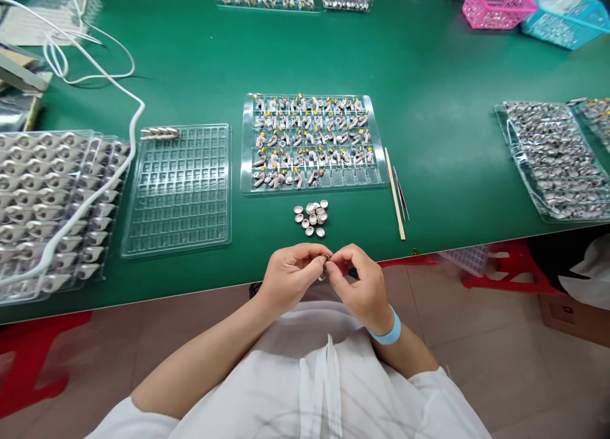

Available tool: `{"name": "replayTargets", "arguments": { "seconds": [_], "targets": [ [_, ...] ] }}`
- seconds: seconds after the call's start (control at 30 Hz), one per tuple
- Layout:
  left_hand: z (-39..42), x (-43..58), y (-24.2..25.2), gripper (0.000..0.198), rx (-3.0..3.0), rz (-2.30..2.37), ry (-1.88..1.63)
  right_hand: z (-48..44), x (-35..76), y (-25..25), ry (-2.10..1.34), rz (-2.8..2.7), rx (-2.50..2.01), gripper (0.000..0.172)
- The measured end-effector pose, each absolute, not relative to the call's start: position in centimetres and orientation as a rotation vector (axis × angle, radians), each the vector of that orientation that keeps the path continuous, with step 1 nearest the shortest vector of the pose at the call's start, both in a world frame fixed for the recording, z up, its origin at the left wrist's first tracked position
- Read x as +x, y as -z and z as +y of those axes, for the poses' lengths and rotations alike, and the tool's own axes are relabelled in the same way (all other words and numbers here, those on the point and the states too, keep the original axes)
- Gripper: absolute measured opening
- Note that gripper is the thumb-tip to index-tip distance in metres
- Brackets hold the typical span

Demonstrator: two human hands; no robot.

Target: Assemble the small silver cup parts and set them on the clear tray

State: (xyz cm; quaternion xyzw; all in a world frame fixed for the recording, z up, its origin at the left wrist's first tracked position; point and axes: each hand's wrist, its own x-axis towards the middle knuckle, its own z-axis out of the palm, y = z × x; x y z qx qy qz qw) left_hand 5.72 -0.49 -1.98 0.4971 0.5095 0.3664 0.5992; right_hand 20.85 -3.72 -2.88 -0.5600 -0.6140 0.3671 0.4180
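My left hand (290, 277) and my right hand (361, 286) meet at the table's front edge. Between their pinched fingertips is a small rounded part (323, 276), mostly covered by the fingers, so its exact kind cannot be made out. Just beyond my hands lies a loose group of small round cup-shaped caps (312, 218), pale with silvery rims. Behind these sits a clear plastic tray (350, 180) with rows of curved grey pieces bearing yellow tabs; some front-row slots hold nothing. Right of that tray lie a flat wooden stick (394, 194) and metal tweezers (401, 194).
Left of centre, another clear tray (176, 204) carries a short row of grey pieces (159, 133). Stacked trays of grey shells (42, 210) stand far left, crossed by a white cable (136, 118). Filled trays (553, 159), a pink basket (498, 7) and a blue basket (562, 29) are right.
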Motion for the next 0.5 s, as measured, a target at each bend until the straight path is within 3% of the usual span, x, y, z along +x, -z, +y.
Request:
{"name": "replayTargets", "arguments": {
  "seconds": [0.5],
  "targets": [
    [-0.6,4.5,2.5,0.025,1.571,1.024,-0.778,-3.2,21.6,2.4,-0.954,-1.476,-1.501,0.005]
  ]
}}
